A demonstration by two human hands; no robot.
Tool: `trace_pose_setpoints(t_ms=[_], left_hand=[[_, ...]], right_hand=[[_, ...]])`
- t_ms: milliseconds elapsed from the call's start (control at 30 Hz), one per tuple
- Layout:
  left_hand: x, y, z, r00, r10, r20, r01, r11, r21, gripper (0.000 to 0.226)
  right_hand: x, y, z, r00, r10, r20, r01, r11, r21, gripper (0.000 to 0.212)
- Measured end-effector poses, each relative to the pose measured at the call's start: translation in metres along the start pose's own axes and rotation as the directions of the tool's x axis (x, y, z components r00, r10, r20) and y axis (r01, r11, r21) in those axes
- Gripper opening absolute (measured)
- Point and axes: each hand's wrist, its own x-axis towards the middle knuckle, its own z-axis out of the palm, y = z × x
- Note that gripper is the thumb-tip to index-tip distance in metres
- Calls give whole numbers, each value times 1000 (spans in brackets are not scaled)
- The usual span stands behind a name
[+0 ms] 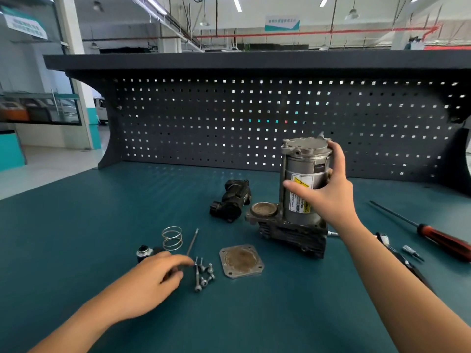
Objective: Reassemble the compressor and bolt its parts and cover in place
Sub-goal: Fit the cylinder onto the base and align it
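The compressor (298, 200) stands upright on the teal mat, a silver motor cylinder with a yellow warning label on a dark finned base. My right hand (328, 189) grips the cylinder from the right, thumb across the label and fingers reaching the top cap. A long bolt runs up its left side. My left hand (155, 278) hovers low over the mat, fingers loosely extended toward a pile of several bolts (204, 273) and a long thin bolt (191, 242). A square metal cover plate (240, 261) lies flat beside the bolts.
A coil spring (172, 238) and a small silver-capped part (144, 252) lie left of the bolts. A black plastic housing (232, 200) sits behind. A red-handled screwdriver (438, 235), a bit (411, 252) and cabling lie at the right. The pegboard (229, 123) closes the back.
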Motion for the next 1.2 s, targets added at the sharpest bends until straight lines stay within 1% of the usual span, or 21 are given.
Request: trace_pose_setpoints(t_ms=[100, 167, 233, 300, 367, 433, 467, 500, 567, 633, 700, 733, 800, 867, 933, 1000, 1067, 1133, 1200], left_hand=[[2, 5, 1, 997, -31, -71, 23, 993, -113, 27], [3, 10, 3, 994, -56, -90, 35, 975, -218, 26], [4, 15, 4, 989, -109, -96, 65, 922, -381, 23], [6, 20, -1, 978, -159, -133, 65, 846, -530, 22], [7, 30, -7, 962, -185, -200, 10, 757, -653, 22], [11, 45, -13, 940, -186, -286, -96, 660, -745, 21], [14, 55, -16, 930, -170, -327, -155, 625, -765, 19], [19, 66, -17, 921, -140, -363, -211, 604, -769, 15], [32, 87, -17, 920, -62, -387, -266, 629, -731, 3], [52, 108, -16, 930, -4, -366, -262, 692, -673, 20], [75, 129, -12, 942, 14, -335, -240, 727, -643, 32], [87, 140, -10, 941, 15, -337, -237, 739, -630, 37], [110, 154, -9, 923, -29, -384, -235, 749, -620, 45], [129, 166, -11, 891, -81, -446, -235, 758, -609, 51], [143, 169, -13, 866, -107, -488, -229, 783, -579, 55], [151, 167, -12, 858, -109, -501, -234, 786, -572, 56], [155, 162, -11, 861, -104, -499, -253, 762, -596, 56], [157, 159, -11, 863, -100, -495, -269, 739, -618, 56], [160, 157, -11, 869, -99, -485, -275, 718, -639, 55]], right_hand=[[0, -1, 0, 1000, 0, -6, 0, 1000, -1, 103], [0, -2, 0, 1000, 9, -1, -9, 1000, 8, 103], [-1, -2, 1, 1000, 15, 4, -15, 1000, 10, 103], [-1, -2, 1, 1000, 17, 2, -17, 1000, -2, 103], [-1, -3, 1, 1000, 28, 6, -28, 1000, -10, 103], [-1, -6, 0, 999, 42, 11, -42, 999, -17, 104], [-2, -7, 0, 999, 48, 11, -47, 999, -21, 103], [-2, -9, 1, 999, 51, 6, -51, 998, -28, 103], [-4, -12, 4, 999, 53, -12, -53, 997, -56, 103], [-6, -17, 9, 997, 63, -41, -67, 992, -106, 105], [-7, -21, 13, 994, 88, -63, -96, 983, -154, 107], [-8, -22, 14, 993, 100, -70, -110, 980, -163, 108], [-9, -23, 18, 991, 118, -64, -127, 979, -157, 104], [-9, -22, 20, 994, 96, -59, -106, 977, -185, 100], [-8, -21, 21, 995, 87, -56, -98, 972, -213, 102], [-10, -19, 18, 995, 94, -40, -99, 985, -144, 108], [-11, -16, 8, 992, 129, 14, -129, 991, 15, 118], [-7, -8, -10, 974, 201, 100, -215, 965, 152, 126], [1, 1, -25, 938, 265, 225, -316, 918, 239, 125]])
